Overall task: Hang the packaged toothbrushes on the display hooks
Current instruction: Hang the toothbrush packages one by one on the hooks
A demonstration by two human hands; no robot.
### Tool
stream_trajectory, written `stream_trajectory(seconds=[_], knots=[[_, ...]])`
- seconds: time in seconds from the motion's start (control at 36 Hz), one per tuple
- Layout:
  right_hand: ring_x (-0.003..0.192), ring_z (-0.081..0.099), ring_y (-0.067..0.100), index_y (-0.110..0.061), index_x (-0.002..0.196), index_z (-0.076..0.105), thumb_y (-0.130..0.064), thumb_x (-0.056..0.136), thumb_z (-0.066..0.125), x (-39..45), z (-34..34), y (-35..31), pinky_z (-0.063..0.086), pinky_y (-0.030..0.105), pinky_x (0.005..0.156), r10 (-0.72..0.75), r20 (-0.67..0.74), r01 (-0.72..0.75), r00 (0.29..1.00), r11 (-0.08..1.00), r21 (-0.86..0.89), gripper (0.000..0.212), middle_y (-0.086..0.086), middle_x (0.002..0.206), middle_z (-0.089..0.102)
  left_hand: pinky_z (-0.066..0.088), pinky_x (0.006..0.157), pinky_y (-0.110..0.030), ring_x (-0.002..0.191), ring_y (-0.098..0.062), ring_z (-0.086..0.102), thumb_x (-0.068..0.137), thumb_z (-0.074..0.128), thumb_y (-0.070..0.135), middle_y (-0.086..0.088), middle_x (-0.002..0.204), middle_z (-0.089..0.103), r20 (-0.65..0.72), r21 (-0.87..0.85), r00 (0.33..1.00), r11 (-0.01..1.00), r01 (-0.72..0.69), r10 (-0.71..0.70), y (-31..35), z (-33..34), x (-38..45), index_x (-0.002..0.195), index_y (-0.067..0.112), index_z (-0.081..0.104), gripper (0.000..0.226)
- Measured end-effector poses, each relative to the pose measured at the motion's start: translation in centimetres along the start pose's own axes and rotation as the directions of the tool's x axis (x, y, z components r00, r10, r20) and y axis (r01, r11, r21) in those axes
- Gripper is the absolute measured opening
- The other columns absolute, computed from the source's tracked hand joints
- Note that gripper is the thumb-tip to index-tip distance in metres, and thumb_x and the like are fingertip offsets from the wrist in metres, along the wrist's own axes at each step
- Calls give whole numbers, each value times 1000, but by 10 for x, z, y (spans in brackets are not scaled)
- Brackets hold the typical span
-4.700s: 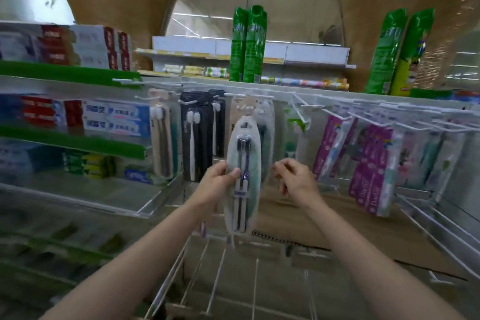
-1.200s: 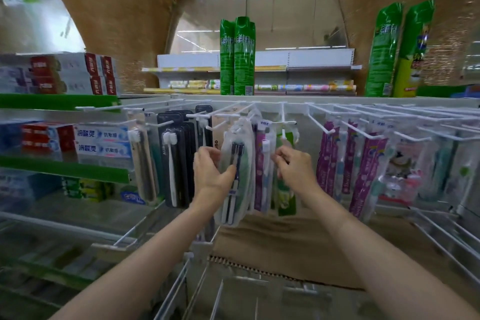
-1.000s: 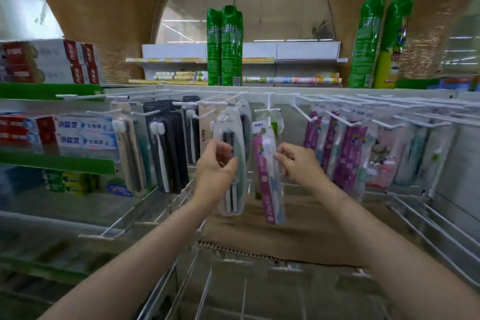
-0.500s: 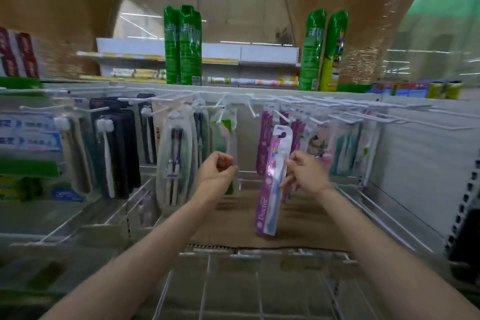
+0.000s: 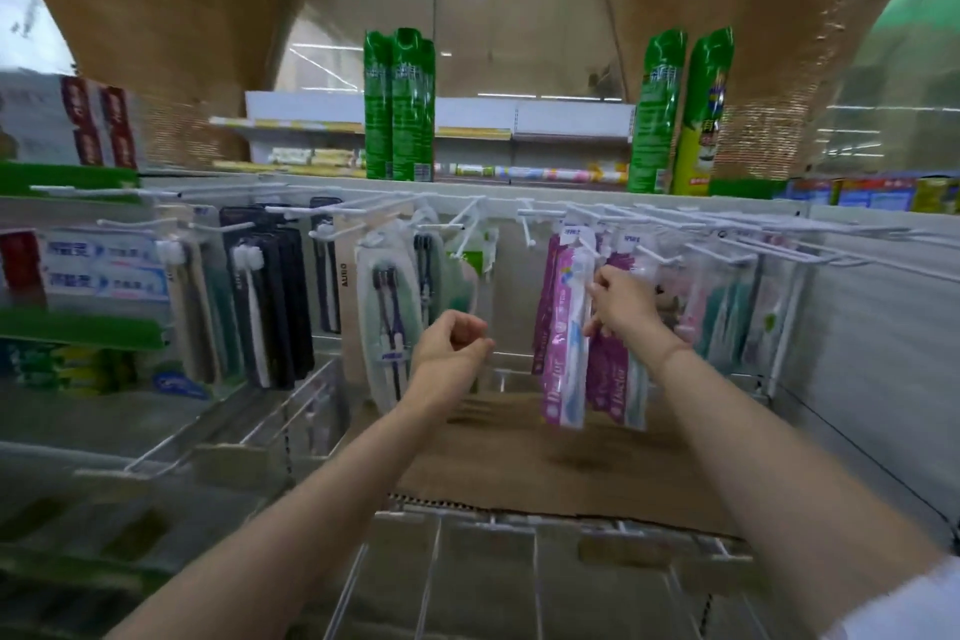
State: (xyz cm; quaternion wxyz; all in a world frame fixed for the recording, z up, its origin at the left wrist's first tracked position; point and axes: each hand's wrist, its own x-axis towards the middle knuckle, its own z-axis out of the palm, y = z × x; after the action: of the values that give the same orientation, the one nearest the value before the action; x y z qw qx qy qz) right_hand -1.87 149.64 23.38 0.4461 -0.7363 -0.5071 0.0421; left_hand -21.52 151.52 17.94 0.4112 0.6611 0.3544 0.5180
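My right hand (image 5: 626, 309) pinches a pink packaged toothbrush (image 5: 566, 333) by its right edge, its top held up at a white display hook (image 5: 587, 244) in front of other purple packs (image 5: 615, 379). My left hand (image 5: 454, 343) hovers in front of the rack with curled fingers and holds nothing. To its left hangs an oval clear pack with dark toothbrushes (image 5: 387, 317). Black toothbrush packs (image 5: 265, 307) hang further left.
Rows of white hooks (image 5: 727, 234) run across the rack, several bare at the right. Green spray cans (image 5: 397, 107) stand on top. Toothpaste boxes (image 5: 104, 265) fill the left shelves. Brown cardboard (image 5: 545, 463) lies on the wire shelf below.
My left hand let go of the oval pack, which now hangs. My right hand took the pink pack from the middle and carried it right and up to a hook among the purple packs.
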Motion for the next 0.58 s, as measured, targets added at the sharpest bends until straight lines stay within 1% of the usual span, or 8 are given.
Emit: stream_trajectory(seconds=[0.06,0.14,0.19,0.28,0.36,0.42,0.5,0.58], knots=[[45,58,13,-11,66,39,-7,100,35,10,4,-6,33,16,38,24,-22,-26,999,996,-83,34,6,55,51,54,84,-45,92,-30,63,84,62,5,-9,91,65,-26,5,1000,1000,8,-8,-2,-6,2,80,23,57,19],[86,65,29,1,80,57,-1,95,37,16,3,-16,27,20,43,28,-17,-32,999,959,-281,25,17,71,64,54,74,-31,85,-21,62,87,59,2,-2,86,62,-37,-15,999,1000,8,-8,-2,-16,3,82,20,57,18],[104,61,33,9,97,62,1,93,38,22,4,-18,30,24,53,49,-8,-49,999,947,-316,26,24,89,68,51,78,-32,85,-19,59,87,59,3,1,82,59,-56,1,998,1000,9,-9,-3,-25,6,80,21,55,20],[103,62,35,12,102,62,-3,92,43,34,11,-11,42,28,71,80,-56,-94,995,941,-326,27,23,81,68,49,82,-36,84,-21,56,85,61,4,1,80,57,-88,17,996,1000,15,-14,-6,-38,9,77,24,55,22],[103,60,41,10,103,62,-16,94,49,38,25,-7,47,38,84,67,-113,-99,991,946,-309,30,31,101,65,47,73,-25,78,-15,53,86,59,2,2,78,54,-98,8,995,1000,16,-15,-9,-54,11,78,22,54,23],[105,59,43,7,102,63,-26,96,49,33,37,-7,47,41,86,30,-70,-50,997,952,-301,36,30,107,63,48,75,-29,78,-15,54,86,59,3,2,78,55,-120,25,993,1000,13,-10,-13,-64,13,78,22,55,22],[91,67,33,-10,66,61,-32,95,51,15,55,-14,52,34,80,-64,51,74,997,969,-235,38,25,87,68,50,80,-41,81,-22,56,87,59,5,-2,78,56,-148,32,989,999,26,-21,-18,-79,15,77,21,55,20],[37,54,2,-17,53,54,-31,93,56,-12,74,-36,43,14,42,-149,229,171,962,982,-77,42,7,54,61,47,69,-30,74,-16,54,87,58,4,0,76,56,-189,46,982,999,12,-4,-24,-93,19,76,20,56,20]])
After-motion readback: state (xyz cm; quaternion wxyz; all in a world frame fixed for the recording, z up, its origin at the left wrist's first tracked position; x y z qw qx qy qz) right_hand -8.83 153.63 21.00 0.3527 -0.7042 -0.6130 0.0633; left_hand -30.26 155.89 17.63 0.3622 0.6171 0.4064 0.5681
